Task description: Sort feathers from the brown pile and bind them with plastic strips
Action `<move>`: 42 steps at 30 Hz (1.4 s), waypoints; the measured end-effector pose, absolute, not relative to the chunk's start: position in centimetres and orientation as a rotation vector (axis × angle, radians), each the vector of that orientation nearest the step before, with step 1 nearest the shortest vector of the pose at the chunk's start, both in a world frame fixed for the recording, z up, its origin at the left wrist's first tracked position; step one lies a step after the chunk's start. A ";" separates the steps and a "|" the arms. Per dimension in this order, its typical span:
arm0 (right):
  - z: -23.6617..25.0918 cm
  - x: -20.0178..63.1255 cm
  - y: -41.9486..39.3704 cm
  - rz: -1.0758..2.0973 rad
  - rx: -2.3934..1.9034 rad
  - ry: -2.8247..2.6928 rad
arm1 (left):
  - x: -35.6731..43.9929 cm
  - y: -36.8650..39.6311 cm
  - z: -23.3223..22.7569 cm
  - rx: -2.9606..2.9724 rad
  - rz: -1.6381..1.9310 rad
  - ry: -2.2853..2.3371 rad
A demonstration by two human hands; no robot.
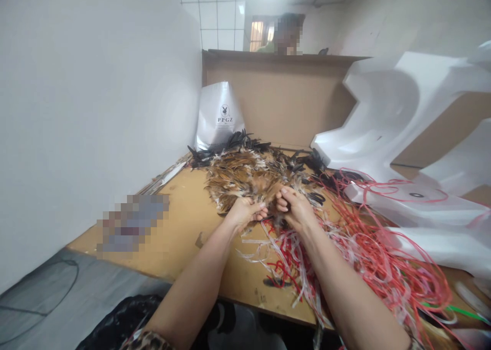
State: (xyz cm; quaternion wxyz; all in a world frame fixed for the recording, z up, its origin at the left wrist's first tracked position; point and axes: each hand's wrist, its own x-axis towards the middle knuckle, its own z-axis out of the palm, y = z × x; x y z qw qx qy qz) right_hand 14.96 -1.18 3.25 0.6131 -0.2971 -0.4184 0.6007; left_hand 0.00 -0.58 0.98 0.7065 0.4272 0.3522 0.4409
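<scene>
A heap of brown and black feathers (245, 173) lies on the wooden table (184, 222). My left hand (245, 212) and my right hand (295, 206) meet at the near edge of the heap, fingers curled around a small bunch of brown feathers between them. A tangle of red and white strips (368, 253) spreads across the table under and right of my right forearm.
A white bag marked PPGZ (220, 114) leans against a brown board partition (280, 94) at the back. White moulded foam pieces (399, 119) stack up on the right. A white wall (88, 109) closes the left. Another person sits behind the partition.
</scene>
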 end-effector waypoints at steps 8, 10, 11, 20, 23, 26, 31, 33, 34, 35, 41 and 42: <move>3.7 15.8 -1.0 1.560 -0.333 -0.525 | 0.3 -0.9 0.5 0.864 0.808 0.623; 3.6 15.7 -1.0 1.553 -0.318 -0.482 | 0.3 -0.9 0.4 0.862 0.771 0.586; 3.5 15.7 -1.0 1.544 -0.317 -0.466 | 0.3 -1.0 0.4 0.861 0.756 0.574; 3.4 15.5 -0.7 1.284 -0.551 -0.688 | 0.2 -0.8 1.0 0.792 0.936 0.581; 3.3 15.0 -1.1 0.991 -0.753 -0.801 | -0.1 -0.3 1.1 0.747 1.092 0.580; 3.1 14.3 -1.7 0.714 -0.910 -0.912 | -0.4 0.2 1.1 0.726 1.204 0.579; 2.9 13.3 -2.3 0.863 -1.029 -1.089 | -0.2 -0.1 1.4 0.782 1.260 0.573; 2.8 13.0 -2.4 0.969 -1.040 -1.115 | 0.0 -0.4 1.6 0.855 1.241 0.581; 2.7 12.9 -2.3 0.992 -1.042 -1.115 | 0.1 -0.6 1.7 0.891 1.225 0.584; 2.6 12.9 -2.3 0.998 -1.042 -1.109 | 0.2 -0.8 1.7 0.920 1.210 0.585; 2.4 13.0 -2.1 1.024 -0.999 -1.100 | 0.5 -1.1 1.7 0.968 1.150 0.592; 2.4 13.1 -2.2 1.030 -0.990 -1.109 | 0.5 -1.0 1.7 0.959 1.153 0.604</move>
